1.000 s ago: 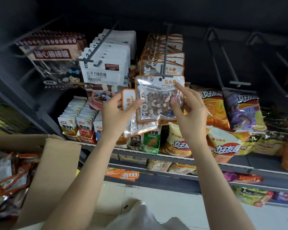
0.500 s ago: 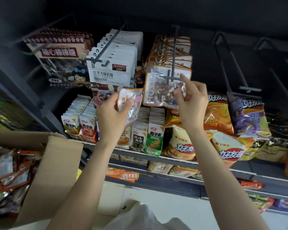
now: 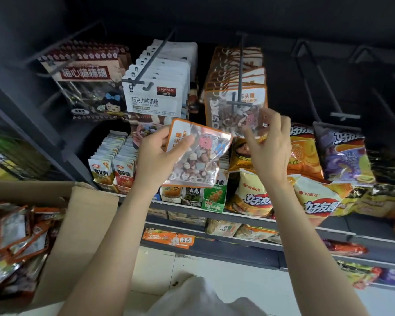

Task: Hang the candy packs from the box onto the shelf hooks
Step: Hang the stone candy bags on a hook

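Observation:
My left hand (image 3: 156, 156) grips an orange-edged clear pack of stone candy (image 3: 197, 156), tilted, below and left of the middle hook. Several identical packs hang on that dark hook (image 3: 239, 71); the front one (image 3: 226, 110) sits at the hook's tip. My right hand (image 3: 269, 147) is just below that front pack, fingers loosely spread and holding nothing, fingertips near its lower right corner. The cardboard box (image 3: 87, 220) stands at the lower left with several more orange packs (image 3: 16, 238) inside.
White milk-candy packs (image 3: 155, 99) fill the hook to the left; lollipop bags (image 3: 87, 87) hang further left. Bare hooks (image 3: 324, 92) stand to the right. Chip bags (image 3: 342, 153) and small snack boxes (image 3: 114, 165) crowd the shelf below.
My right hand let go of the pack it slid onto the middle hook and dropped slightly. My left hand lifted its pack up and to the right, towards the hook.

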